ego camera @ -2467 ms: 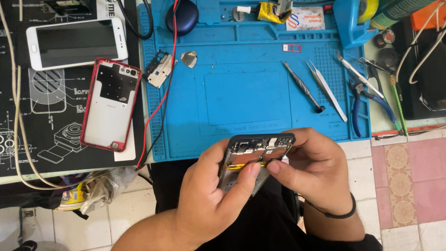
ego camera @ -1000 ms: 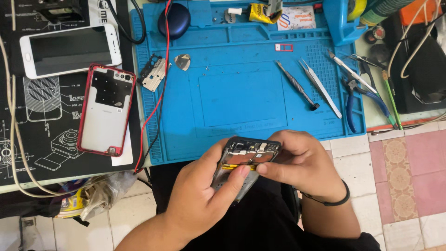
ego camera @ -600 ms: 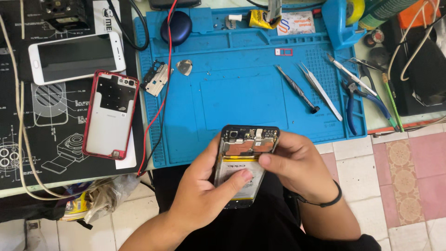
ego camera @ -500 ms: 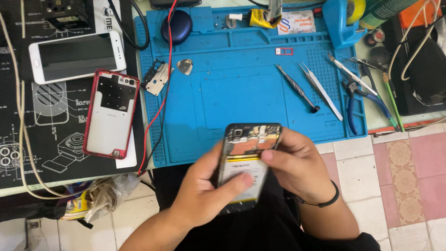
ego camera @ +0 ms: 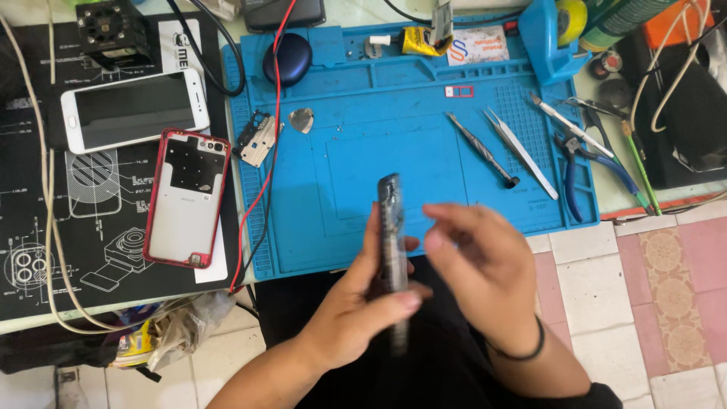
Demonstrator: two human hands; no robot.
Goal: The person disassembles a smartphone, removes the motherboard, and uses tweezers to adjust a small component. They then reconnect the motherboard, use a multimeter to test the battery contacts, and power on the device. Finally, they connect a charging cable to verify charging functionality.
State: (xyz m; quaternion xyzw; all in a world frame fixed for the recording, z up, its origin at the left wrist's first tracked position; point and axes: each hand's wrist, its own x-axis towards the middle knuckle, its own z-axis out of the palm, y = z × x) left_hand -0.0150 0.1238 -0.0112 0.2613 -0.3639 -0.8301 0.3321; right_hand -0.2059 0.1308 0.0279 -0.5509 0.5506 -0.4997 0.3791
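My left hand [ego camera: 362,303] grips an opened dark phone body [ego camera: 391,242], turned edge-on toward the camera and blurred, just in front of the blue work mat [ego camera: 356,174]. My right hand [ego camera: 485,269] is beside it on the right, fingers apart and off the phone, holding nothing. A black band circles the right wrist.
On the mat lie a screwdriver [ego camera: 482,150], tweezers [ego camera: 521,153], a pick [ego camera: 301,120], a small metal part [ego camera: 256,138] and a dark round case [ego camera: 288,58]. Left, on a black mat: a white phone [ego camera: 135,110] and a red-rimmed back cover [ego camera: 187,197]. Pliers [ego camera: 583,163] right. Red and black wires [ego camera: 265,151].
The phone was held flat in both hands with its insides showing. Now it is turned on edge in the left hand, and the right hand has let go.
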